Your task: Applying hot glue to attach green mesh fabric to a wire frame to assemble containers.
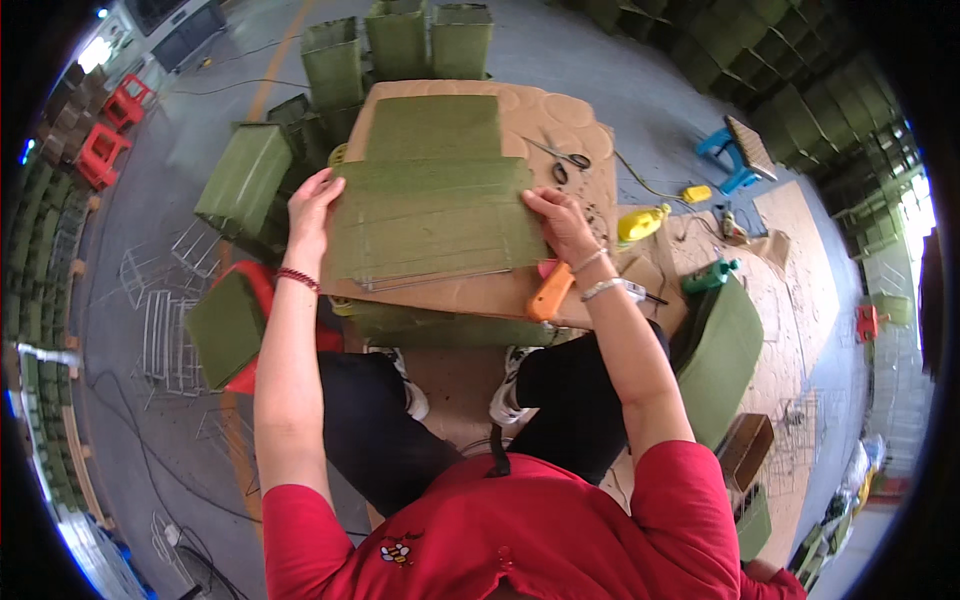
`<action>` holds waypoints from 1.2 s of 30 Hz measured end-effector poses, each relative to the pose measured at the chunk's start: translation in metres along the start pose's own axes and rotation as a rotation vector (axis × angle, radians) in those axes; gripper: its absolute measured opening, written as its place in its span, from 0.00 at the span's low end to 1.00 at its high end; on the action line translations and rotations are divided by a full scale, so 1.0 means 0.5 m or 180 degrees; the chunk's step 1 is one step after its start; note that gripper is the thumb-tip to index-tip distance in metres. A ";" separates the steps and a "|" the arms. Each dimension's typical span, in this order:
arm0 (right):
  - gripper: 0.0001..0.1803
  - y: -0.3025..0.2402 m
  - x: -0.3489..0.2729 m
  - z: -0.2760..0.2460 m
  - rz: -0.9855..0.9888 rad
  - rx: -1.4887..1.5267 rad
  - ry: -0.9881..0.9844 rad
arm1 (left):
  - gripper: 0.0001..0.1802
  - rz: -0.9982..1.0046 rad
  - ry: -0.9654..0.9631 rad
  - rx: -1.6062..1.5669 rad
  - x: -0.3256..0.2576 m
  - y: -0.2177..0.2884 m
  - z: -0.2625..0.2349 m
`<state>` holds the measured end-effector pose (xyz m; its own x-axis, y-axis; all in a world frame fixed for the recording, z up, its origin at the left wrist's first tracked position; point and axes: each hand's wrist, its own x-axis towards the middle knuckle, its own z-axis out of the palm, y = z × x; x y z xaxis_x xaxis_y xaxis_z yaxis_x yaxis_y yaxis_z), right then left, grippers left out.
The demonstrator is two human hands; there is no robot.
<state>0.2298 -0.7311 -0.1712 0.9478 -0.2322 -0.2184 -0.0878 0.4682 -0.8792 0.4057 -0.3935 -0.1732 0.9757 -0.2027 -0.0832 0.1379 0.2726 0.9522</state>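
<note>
A flat, dark green woven-looking panel lies before me over the cardboard tabletop. My left hand pinches its far left corner between thumb and fingers. At the far right corner, my right hand grips the same panel, thumb on top. Thin wire-like edges show along its near side. Beyond it lies another green panel, partly covered by the first. An orange-handled tool rests just below my right wrist; its other end is partly hidden. Scissors with black handles lie spread to the right of the panels.
Green box-like bins stand beyond the cardboard-covered table. At the right are a yellow bottle, a green bottle and a blue-legged stool. Wire frames and a red stool stand at the left.
</note>
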 end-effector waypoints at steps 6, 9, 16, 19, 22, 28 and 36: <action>0.05 -0.005 -0.007 -0.011 -0.0103 0.0079 -0.0117 | 0.25 0.0005 -0.0002 -0.0074 -0.002 -0.002 0.014; 0.05 0.001 0.001 -0.002 -0.0087 0.0158 -0.0043 | 0.25 -0.0036 0.0024 -0.0047 -0.002 0.000 0.008; 0.04 0.001 0.004 -0.001 -0.0079 0.0105 0.0020 | 0.26 -0.0002 0.0051 0.0035 -0.009 0.012 0.006; 0.04 0.002 0.007 -0.010 -0.0143 -0.0008 0.0061 | 0.26 0.0023 0.0053 0.0230 -0.018 0.017 0.013; 0.04 0.004 0.008 -0.004 -0.0112 0.0024 0.0094 | 0.26 0.0020 0.0058 0.0238 -0.018 0.018 0.013; 0.05 -0.002 0.001 0.004 -0.0043 0.0030 0.0050 | 0.26 -0.0022 0.0058 0.0032 -0.016 0.014 0.011; 0.05 -0.018 -0.004 0.018 -0.0178 0.0031 0.0196 | 0.26 -0.0050 -0.0051 -0.0042 -0.016 0.014 0.009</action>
<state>0.2315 -0.7273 -0.1589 0.9305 -0.3102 -0.1948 -0.0320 0.4611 -0.8868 0.3978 -0.3941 -0.1645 0.9706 -0.2220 -0.0934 0.1555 0.2815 0.9469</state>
